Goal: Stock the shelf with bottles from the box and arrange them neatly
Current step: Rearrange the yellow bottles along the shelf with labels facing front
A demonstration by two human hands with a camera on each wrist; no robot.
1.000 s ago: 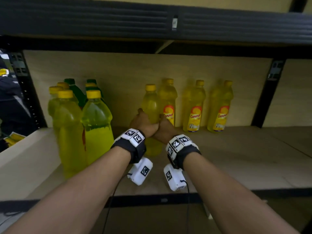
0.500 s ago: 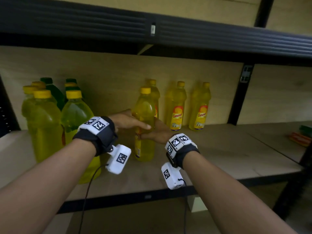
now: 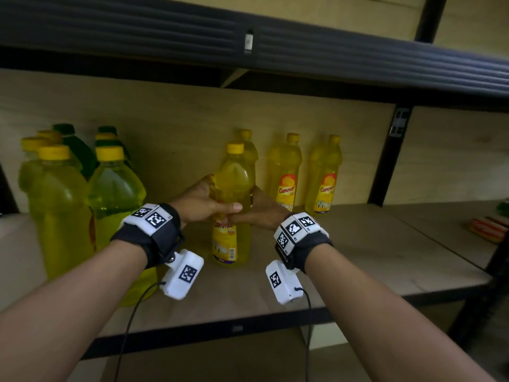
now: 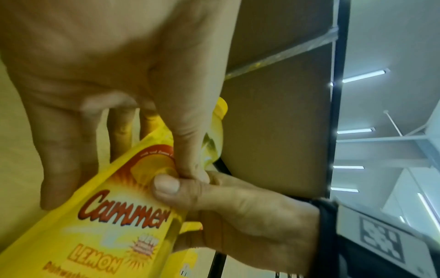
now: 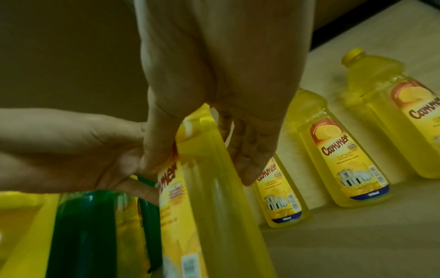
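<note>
Two forearms in from the near edge, wristbands with printed marker squares, white camera pods hanging under each wrist. Left hand and right hand both clamped on one yellow bottle, one from each side at mid-body. Thumbs crossing the front label and touching each other; left fingers wrapped round the back. Right fingers laid down the far side, loosely curved round the body.

Bottle upright on the shelf board, base down on the wood, long axis vertical, yellow cap pointing up. Label "Cammer LEMON" facing the front. Sits mid-depth, forward of the back row.

Left of it, near the front edge: cluster of big yellow bottles, yellow caps, with green bottles behind them. All upright.

Back row against the wood panel: three more yellow Cammer bottles, one directly behind the held bottle, two to its right, upright, labels forward, spaced apart.

Far right on the next shelf bay: small red and yellow item, too blurred to identify. Black upright post between bays, dark ribbed rail overhead.
</note>
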